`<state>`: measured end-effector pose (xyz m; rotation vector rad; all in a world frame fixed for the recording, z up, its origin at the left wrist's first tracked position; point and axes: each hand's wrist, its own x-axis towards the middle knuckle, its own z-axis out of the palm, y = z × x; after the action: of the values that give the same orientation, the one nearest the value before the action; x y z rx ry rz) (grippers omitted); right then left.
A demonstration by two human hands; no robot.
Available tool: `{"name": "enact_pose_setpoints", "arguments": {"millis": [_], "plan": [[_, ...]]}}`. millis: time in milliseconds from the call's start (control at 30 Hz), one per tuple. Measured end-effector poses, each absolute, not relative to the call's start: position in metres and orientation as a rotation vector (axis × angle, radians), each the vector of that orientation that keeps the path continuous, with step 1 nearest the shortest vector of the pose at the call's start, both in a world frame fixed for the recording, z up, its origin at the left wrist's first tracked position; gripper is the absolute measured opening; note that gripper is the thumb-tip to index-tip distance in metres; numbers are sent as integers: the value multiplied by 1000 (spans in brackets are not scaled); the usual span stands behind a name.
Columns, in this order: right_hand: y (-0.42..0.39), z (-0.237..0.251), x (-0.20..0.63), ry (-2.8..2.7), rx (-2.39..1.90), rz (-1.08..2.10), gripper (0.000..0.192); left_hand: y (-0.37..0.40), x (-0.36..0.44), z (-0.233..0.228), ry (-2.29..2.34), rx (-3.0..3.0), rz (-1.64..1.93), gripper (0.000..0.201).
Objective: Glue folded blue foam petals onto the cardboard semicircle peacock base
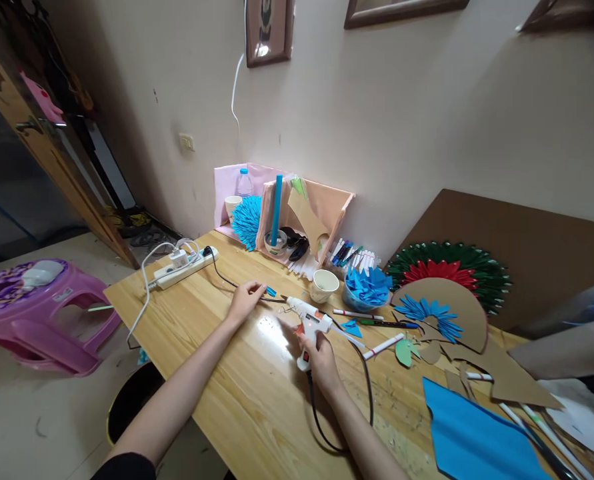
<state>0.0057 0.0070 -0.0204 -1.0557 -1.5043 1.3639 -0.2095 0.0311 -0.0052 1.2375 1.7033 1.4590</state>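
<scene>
My right hand (321,363) is wrapped around the handle of a white glue gun (313,320) with orange parts, its dark nozzle facing left. A clear glue stick (349,335) pokes out of the back of the gun. Over the table's middle, my left hand (247,301) pinches a small blue piece (271,291) of paper or foam at its fingertips, just left of the nozzle. From the gun's handle a black cord (369,383) loops across the wooden table (257,393).
Behind my hands stand a paper cup (324,285) and a bowl of blue pieces (365,290). Markers, cardboard with blue petals (429,317) and a blue sheet (477,433) lie rightward. A power strip (184,268) sits at the left edge; a pink stool (51,313) stands beyond.
</scene>
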Motion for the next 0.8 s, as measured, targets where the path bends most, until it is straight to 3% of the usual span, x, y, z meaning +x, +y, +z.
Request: {"name": "enact_pose_setpoints", "arguments": {"millis": [800], "plan": [[5, -28, 2, -1566, -1072, 1399, 33, 27, -201, -7, 1691, 1357, 1331, 29]]}}
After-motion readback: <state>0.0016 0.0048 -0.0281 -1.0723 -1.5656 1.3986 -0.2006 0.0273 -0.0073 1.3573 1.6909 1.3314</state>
